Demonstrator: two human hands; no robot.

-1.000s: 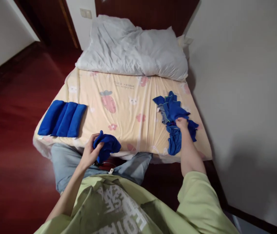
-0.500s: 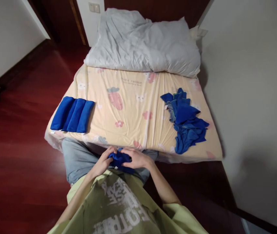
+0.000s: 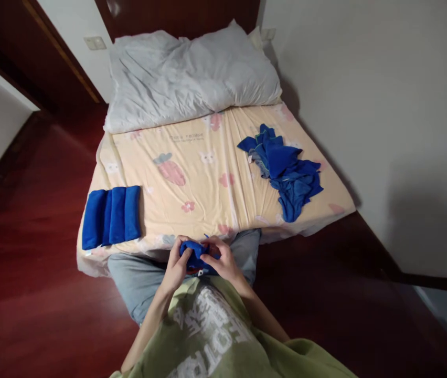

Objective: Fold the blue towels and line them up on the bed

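Between my two hands, just above my lap, is a bunched blue cloth (image 3: 194,250) with a small white label at its lower edge. My left hand (image 3: 178,262) grips its left side, thumb pressed on top. On the other side, my right hand (image 3: 222,258) pinches the cloth between thumb and fingers. Several blue cloths folded into thick rolls (image 3: 118,216) lie side by side on the bed's front left corner. A loose heap of crumpled blue cloths (image 3: 284,165) is spread on the right part of the bed.
The bed (image 3: 192,184) has a pale yellow printed sheet and stands right in front of my knees. A grey-white quilt (image 3: 192,79) is bunched at the head end. A white wall (image 3: 357,115) runs along the right, and dark red floor (image 3: 30,210) lies to the left.
My view has turned, so the bed appears tilted and shifted left. Both hands keep hold of the blue cloth, whose top edge is now more rolled over at the thumbs.
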